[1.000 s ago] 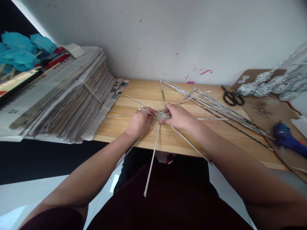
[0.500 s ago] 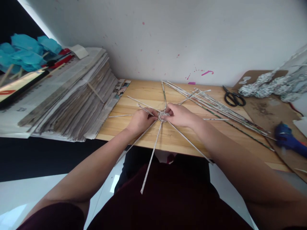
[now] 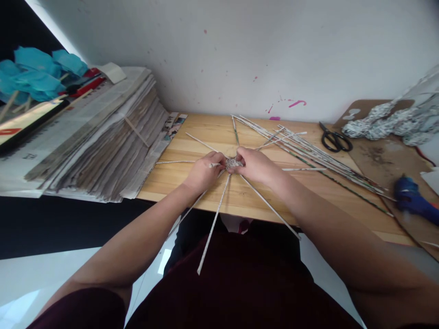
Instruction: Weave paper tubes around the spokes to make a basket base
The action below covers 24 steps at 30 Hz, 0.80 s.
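A small round woven paper base (image 3: pixel 233 163) lies on the wooden table, with several rolled paper sticks (image 3: pixel 214 224) radiating from it like spokes. At its left edge my left hand (image 3: pixel 206 171) is closed, pinching a short free end of a paper strip (image 3: pixel 215 165). My right hand (image 3: pixel 254 163) grips the right side of the base between thumb and fingers. The fingertips partly cover the weave. Two spokes extend past the table's front edge, toward my body.
Loose paper sticks (image 3: pixel 318 160) lie to the right, near black scissors (image 3: pixel 335 139). A blue glue gun (image 3: pixel 413 198) rests on brown cardboard (image 3: pixel 373 160) beside woven paper pieces (image 3: pixel 370 122). A tall newspaper stack (image 3: pixel 113 141) bearing blue paper flowers (image 3: pixel 37 73) stands left.
The strip end at my left hand has swung down and toward me, now pointing left across the fingers. The base has turned slightly, shifting the spokes. Both hands stay at the base.
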### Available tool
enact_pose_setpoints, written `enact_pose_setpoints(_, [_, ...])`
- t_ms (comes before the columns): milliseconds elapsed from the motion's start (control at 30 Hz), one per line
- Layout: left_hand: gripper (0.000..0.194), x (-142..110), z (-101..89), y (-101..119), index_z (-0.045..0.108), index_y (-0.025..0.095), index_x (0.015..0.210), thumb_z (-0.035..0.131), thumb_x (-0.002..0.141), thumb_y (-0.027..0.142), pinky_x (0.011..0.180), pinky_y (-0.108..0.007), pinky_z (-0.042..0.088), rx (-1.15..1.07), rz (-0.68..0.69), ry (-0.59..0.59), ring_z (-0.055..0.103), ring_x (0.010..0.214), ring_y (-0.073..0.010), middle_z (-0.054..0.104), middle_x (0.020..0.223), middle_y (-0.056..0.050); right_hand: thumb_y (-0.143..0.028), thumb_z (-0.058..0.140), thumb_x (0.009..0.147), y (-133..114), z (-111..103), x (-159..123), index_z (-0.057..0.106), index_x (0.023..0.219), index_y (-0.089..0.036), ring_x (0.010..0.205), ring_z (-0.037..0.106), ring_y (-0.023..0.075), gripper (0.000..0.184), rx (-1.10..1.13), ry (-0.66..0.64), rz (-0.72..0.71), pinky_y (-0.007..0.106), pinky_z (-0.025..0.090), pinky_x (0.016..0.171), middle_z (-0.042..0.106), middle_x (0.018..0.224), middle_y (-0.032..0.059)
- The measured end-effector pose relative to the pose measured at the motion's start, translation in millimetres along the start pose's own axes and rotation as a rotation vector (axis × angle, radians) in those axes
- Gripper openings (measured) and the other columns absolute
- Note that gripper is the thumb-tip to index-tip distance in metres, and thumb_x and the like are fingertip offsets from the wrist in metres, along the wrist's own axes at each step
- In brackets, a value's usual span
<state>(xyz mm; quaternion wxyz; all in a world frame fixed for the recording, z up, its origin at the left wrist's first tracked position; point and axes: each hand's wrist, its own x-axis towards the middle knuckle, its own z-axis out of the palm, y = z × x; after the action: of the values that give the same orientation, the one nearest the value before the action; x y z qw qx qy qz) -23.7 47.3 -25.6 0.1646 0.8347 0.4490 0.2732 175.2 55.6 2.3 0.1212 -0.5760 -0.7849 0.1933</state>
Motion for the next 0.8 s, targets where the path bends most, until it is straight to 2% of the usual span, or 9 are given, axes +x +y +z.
enact_pose_setpoints(133, [0.011,-1.2,0.0,-0.3,0.057,0.020,0.082,0.055,0.085,0.010,0.078,-0.029,0.047,-0.036,0.000,0.013,0.062,0.086,-0.0190,0.065,0.088,-0.004,-0.038,0.081,0.078,-0.3,0.5,-0.2,0.057,0.090,-0.022,0.074,0.061,0.0178,0.031,0.003,-0.007,-0.005,0.028,0.035,0.062,0.071,0.089,0.0030])
enact_pose_setpoints(367, [0.010,-0.1,-7.7,4.1,0.057,0.022,0.081,0.056,0.085,0.012,0.071,-0.027,0.044,-0.048,-0.137,-0.025,0.061,0.074,-0.0173,0.066,0.077,-0.001,-0.044,0.080,0.077,-2.2,0.8,0.0,0.058,0.091,-0.023,0.077,0.062,0.0194,0.034,-0.038,0.006,0.009,0.028,0.035,0.062,0.071,0.089,0.0039])
enact_pose_setpoints(600, [0.006,2.6,-8.6,3.2,0.060,0.021,0.080,0.059,0.084,0.017,0.073,-0.029,0.047,-0.131,-0.143,0.005,0.061,0.074,-0.0174,0.067,0.078,-0.001,-0.048,0.075,0.083,-10.1,1.7,-1.8,0.059,0.095,-0.022,0.083,0.065,0.0222,0.033,-0.081,0.012,0.015,0.029,0.036,0.063,0.072,0.095,0.0074])
enact_pose_setpoints(800, [0.007,-7.9,-11.4,-1.2,0.069,0.019,0.081,0.065,0.083,0.025,0.078,-0.030,0.049,-0.164,-0.118,0.067,0.062,0.081,-0.0177,0.070,0.084,-0.003,-0.046,0.077,0.082,-13.7,2.1,-4.6,0.060,0.099,-0.020,0.089,0.066,0.0252,0.035,-0.160,0.030,-0.057,0.030,0.036,0.065,0.073,0.099,0.0110])
